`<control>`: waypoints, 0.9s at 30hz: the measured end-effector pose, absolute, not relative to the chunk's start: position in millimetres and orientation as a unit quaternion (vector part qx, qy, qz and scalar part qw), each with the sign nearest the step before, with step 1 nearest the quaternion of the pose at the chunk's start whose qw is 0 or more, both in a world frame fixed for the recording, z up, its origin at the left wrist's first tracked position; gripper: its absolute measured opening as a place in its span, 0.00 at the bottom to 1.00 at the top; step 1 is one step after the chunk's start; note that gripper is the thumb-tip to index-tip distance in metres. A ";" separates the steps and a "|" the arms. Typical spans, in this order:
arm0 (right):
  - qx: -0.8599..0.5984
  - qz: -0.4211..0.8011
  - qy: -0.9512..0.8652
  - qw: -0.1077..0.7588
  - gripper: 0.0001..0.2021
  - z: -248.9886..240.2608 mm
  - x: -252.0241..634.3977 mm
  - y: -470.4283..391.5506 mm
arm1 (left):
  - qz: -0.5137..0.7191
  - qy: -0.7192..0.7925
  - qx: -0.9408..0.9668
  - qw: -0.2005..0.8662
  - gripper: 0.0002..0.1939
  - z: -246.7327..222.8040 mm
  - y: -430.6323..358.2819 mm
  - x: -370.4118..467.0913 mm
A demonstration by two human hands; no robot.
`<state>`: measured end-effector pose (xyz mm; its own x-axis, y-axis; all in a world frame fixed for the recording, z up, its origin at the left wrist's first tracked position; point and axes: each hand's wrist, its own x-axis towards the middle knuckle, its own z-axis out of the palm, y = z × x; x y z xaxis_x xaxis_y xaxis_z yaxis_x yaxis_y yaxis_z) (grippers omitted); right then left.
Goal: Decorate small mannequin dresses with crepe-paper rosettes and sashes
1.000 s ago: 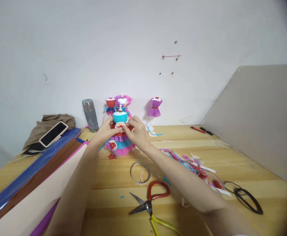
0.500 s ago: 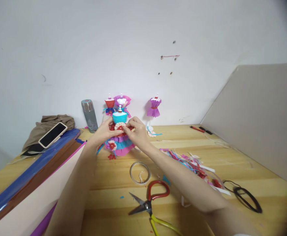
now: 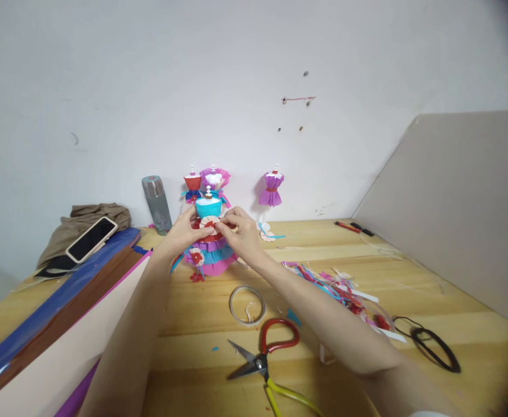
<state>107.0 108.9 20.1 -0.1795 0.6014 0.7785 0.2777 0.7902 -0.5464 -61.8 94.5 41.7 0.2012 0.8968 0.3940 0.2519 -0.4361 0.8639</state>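
A miniature dress form [image 3: 209, 207] with a turquoise bodice stands at the back of the table, above a layered purple, blue and pink paper skirt [image 3: 219, 260]. At its waist sits a pleated cream paper rosette [image 3: 209, 220] with a red flower centre. My left hand [image 3: 187, 230] is closed around the waist's left side, its thumb on the rosette's lower edge. From the right, my right hand [image 3: 239, 230] pinches the rosette's edge with thumb and fingertips. Lower on the skirt hangs a smaller cream-and-red rosette [image 3: 196, 257]. The fingers hide part of the waist.
Open scissors [image 3: 260, 364] lie in front, near a tape roll [image 3: 248, 305]. Paper scraps [image 3: 336, 289] are heaped right. More dress forms, one purple [image 3: 272, 190], stand by the wall. A flask [image 3: 157, 205], phone [image 3: 92, 239] and coloured paper sheets [image 3: 58, 295] are at left.
The dress form has tilted or shifted very slightly to the left within my hands. Both hands keep nearly the same hold, and the whole view has drifted a little.
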 end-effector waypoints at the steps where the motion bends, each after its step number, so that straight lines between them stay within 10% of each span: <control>1: -0.288 0.136 -0.758 0.570 0.08 20.0 107.7 109.1 | 0.484 0.411 0.693 0.341 0.26 41.8 94.4 -61.4; 27: -0.296 0.112 -0.770 0.554 0.05 19.4 110.7 111.0 | 0.452 0.407 0.708 0.359 0.30 45.1 93.2 -70.1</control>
<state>110.7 111.0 19.4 -0.2113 0.5794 0.7871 0.3314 0.8001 -0.5000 -70.1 93.2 45.1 0.2610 0.9005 0.3477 0.2510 -0.4112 0.8763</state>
